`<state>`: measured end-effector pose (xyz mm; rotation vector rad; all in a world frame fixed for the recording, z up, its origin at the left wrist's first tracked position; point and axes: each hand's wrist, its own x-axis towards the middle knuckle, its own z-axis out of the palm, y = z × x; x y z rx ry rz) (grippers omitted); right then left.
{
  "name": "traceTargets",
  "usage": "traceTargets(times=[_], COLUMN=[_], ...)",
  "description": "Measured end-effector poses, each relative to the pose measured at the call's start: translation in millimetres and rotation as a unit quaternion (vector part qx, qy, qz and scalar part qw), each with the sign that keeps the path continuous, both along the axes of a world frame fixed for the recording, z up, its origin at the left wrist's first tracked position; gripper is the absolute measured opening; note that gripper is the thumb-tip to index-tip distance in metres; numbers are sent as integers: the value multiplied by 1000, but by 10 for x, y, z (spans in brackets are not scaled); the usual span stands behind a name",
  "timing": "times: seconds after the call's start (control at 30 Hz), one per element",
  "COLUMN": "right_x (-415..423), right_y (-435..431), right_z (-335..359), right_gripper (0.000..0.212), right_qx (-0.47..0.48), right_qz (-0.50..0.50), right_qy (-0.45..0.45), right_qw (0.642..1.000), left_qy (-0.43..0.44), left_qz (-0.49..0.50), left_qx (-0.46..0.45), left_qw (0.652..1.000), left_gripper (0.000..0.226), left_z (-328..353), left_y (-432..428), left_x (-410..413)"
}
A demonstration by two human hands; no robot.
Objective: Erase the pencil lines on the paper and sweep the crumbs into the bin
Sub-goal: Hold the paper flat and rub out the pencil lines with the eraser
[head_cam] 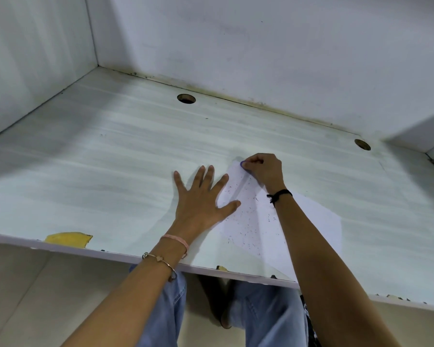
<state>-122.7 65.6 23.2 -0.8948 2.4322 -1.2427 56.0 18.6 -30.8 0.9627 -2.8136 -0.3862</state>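
A white sheet of paper lies skewed on the pale desk, strewn with dark eraser crumbs. My left hand lies flat with fingers spread, its thumb and forefinger on the paper's left edge. My right hand pinches a small blue eraser at the paper's far corner. No bin is in view.
Two round cable holes sit near the desk's back edge. White walls close in the back and left. The front edge is chipped, with a yellow patch. My legs in jeans show below the desk.
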Motion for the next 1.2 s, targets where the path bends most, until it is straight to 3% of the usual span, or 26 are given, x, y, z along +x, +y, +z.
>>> traceTargets(times=[0.17, 0.27, 0.37, 0.57, 0.77, 0.93, 1.1, 1.2], right_x=[137, 38, -65, 79, -58, 34, -38, -62], right_y=[189, 137, 122, 211, 10, 112, 1, 43], right_z=[43, -3, -3, 59, -40, -51, -81, -24], right_gripper=[9, 7, 7, 9, 11, 11, 11, 17], right_qx=[93, 51, 3, 84, 6, 41, 22, -3], right_qz=[157, 68, -7, 164, 29, 90, 23, 26], right_qy=[-18, 39, 25, -32, 35, -4, 53, 33], right_qw=[983, 996, 1000, 982, 999, 995, 998, 999], left_qy=[-8, -10, -4, -11, -5, -7, -7, -10], left_qz=[-2, -2, -3, -1, 0, 1, -5, -10], left_qx=[-3, -3, -4, -1, -1, -5, -8, -8], left_qw=[1000, 1000, 1000, 1000, 1000, 1000, 1000, 1000], left_gripper=[82, 82, 82, 82, 82, 82, 81, 81], left_z=[9, 11, 9, 10, 11, -2, 3, 9], left_y=[-2, -1, 2, -7, 2, -2, -3, -15], left_x=[-12, 1, 9, -12, 6, -4, 7, 11])
